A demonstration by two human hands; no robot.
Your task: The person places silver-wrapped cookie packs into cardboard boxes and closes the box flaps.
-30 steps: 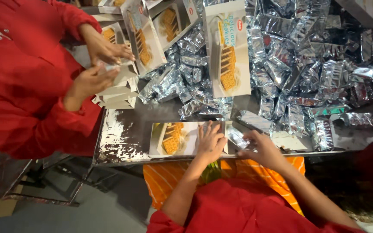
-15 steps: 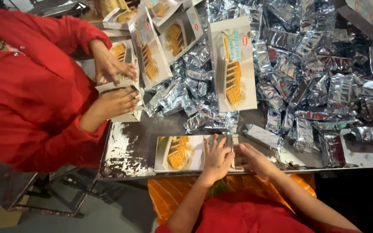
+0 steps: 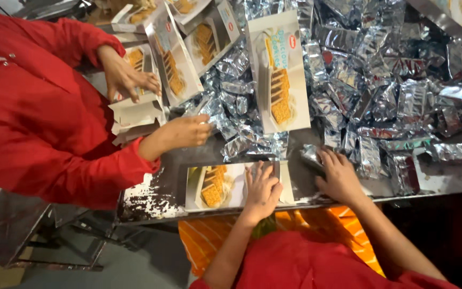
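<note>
Head view, left hand: the left hand (image 3: 262,188) lay flat, fingers spread, palm down on the right half of a flat biscuit carton (image 3: 225,185); its grip was open and closed round nothing, only pressing.
Head view, right hand: the right hand (image 3: 339,176) rested on the worktop (image 3: 429,184) just right of the carton, fingers spread over a silver foil packet (image 3: 312,155); whether that grip had closed on the packet could not be told.
Head view, carton: it lay lengthwise at the near edge of the worktop, printed face up, showing a picture of golden biscuits on the left part.
Head view, foil pile: a heap of silver foil packets (image 3: 380,80) covered the far and right part of the worktop, the nearest ones just beyond the right hand.
Head view, upright cartons: a tall printed carton (image 3: 280,75) leaned on the heap beyond the two hands; more cartons (image 3: 188,48) stood to its left.
Head view, co-worker: a person in a red sleeve (image 3: 44,128) stood at the left; one hand (image 3: 185,131) reached into the foil packets, the other hand (image 3: 126,75) touched a stack of folded cartons (image 3: 137,115).
Head view, worktop edge: white crumbs or scraps (image 3: 143,200) lay at the near left corner.
Head view, below: an orange striped cloth (image 3: 215,235) showed under the worktop edge.
</note>
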